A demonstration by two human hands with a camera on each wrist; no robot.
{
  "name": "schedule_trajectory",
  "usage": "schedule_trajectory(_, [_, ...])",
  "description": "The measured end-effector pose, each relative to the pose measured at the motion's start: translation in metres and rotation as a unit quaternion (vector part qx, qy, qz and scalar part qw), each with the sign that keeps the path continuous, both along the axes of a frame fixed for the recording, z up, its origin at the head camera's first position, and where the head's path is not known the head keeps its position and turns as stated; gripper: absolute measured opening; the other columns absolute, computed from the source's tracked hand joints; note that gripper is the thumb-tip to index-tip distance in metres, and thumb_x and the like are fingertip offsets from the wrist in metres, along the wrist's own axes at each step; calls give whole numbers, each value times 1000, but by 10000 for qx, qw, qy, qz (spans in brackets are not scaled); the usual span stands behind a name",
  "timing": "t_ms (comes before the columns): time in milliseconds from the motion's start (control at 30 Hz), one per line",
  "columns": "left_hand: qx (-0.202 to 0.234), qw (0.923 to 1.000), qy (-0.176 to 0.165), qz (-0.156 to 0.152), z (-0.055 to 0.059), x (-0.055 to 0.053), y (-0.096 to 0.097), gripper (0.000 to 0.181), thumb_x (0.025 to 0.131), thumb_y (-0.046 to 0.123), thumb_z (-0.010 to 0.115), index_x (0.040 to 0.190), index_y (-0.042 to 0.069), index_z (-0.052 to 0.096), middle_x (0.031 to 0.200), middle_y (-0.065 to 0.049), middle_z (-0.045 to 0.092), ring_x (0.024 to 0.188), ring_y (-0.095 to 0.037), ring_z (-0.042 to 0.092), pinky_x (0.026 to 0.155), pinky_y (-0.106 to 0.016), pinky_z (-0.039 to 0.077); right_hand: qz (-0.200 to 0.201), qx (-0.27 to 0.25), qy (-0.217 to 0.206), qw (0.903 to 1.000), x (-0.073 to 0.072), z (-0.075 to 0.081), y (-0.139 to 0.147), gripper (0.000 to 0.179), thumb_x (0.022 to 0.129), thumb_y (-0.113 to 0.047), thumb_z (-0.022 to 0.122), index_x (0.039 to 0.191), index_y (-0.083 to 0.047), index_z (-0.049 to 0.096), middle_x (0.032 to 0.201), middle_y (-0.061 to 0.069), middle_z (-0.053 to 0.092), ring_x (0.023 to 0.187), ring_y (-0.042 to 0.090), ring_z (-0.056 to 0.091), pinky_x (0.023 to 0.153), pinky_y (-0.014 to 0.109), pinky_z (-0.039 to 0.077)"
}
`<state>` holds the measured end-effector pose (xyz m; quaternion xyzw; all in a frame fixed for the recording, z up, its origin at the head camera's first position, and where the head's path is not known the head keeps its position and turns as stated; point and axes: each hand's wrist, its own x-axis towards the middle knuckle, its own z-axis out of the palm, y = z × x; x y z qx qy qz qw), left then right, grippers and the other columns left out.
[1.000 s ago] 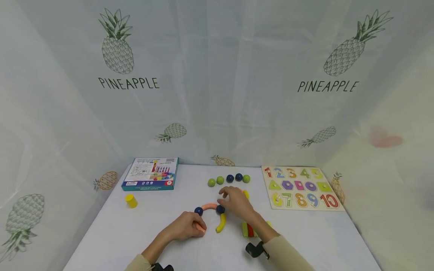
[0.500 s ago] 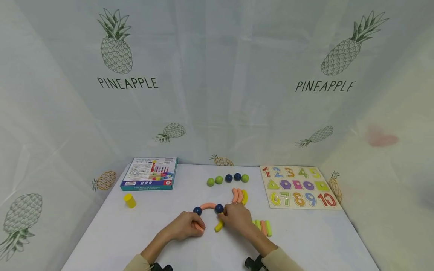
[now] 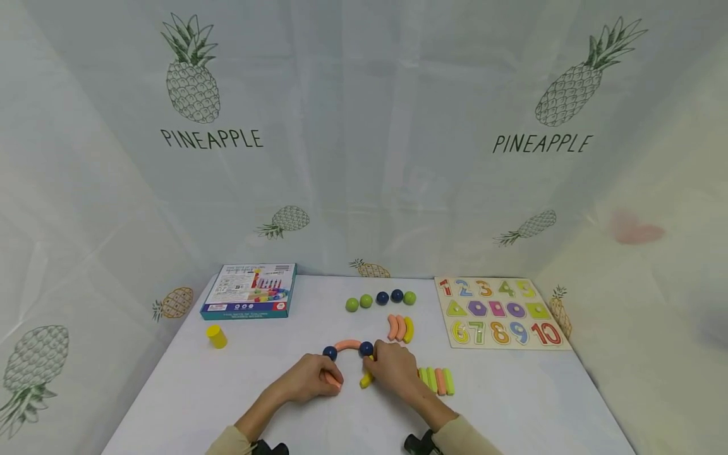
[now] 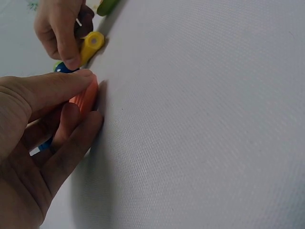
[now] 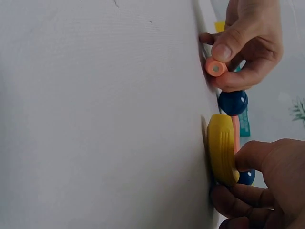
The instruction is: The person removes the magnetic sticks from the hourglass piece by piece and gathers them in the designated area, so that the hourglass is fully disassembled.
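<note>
In the head view, my left hand pinches an orange curved magnetic stick whose pale end disc shows in the right wrist view. My right hand has a yellow curved magnetic stick between thumb and fingers, near the table surface. One blue ball lies just beyond the left fingers; another blue ball sits at the far end of the yellow stick. An orange curved stick bridges the two balls, forming an arch. Fingers partly cover both held sticks.
Behind the hands lie a row of green and blue balls and three curved sticks. Several straight sticks lie right of the right hand. A number puzzle board, a toy box and a yellow cylinder stand farther out.
My right hand has come down and toward me from beyond the arch and now grips the yellow stick. The left hand keeps its hold on the orange stick.
</note>
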<state>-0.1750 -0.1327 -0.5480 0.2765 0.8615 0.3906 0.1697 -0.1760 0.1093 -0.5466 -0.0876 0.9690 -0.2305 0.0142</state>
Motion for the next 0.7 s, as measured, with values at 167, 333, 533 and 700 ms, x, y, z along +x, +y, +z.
schedule_trajectory(167, [-10, 10000, -23, 13, 0, 0, 0, 10, 85, 22, 82, 94, 20, 77, 83, 14, 66, 69, -2, 54, 61, -21, 43, 71, -61, 121, 9999, 0, -4, 0, 25, 89, -31, 72, 76, -15, 56, 55, -7, 46, 45, 8, 43, 42, 25, 30])
schedule_trajectory(333, [-48, 10000, -5, 38, 1, 0, 0, 10, 85, 21, 82, 93, 20, 78, 83, 14, 66, 70, -2, 54, 61, -20, 43, 128, -143, 137, 9997, 2, -5, 0, 23, 87, -28, 72, 78, -16, 55, 55, -7, 45, 44, 8, 43, 41, 25, 30])
schedule_trajectory(533, [-64, 9999, -34, 71, 2, 0, 1, 10, 84, 20, 82, 93, 19, 78, 83, 13, 66, 71, -3, 53, 63, -21, 43, 76, -260, 55, 9996, 1, -4, 1, 23, 87, -27, 72, 77, -16, 54, 56, -6, 46, 45, 8, 44, 41, 24, 30])
schedule_trajectory(700, [-92, 9999, -63, 97, 3, 1, 2, 10, 84, 20, 82, 93, 19, 78, 83, 13, 65, 70, -3, 53, 62, -21, 43, 94, -338, -7, 9994, 0, 1, 5, 21, 88, -28, 71, 79, -16, 57, 57, -7, 47, 46, 8, 44, 42, 25, 31])
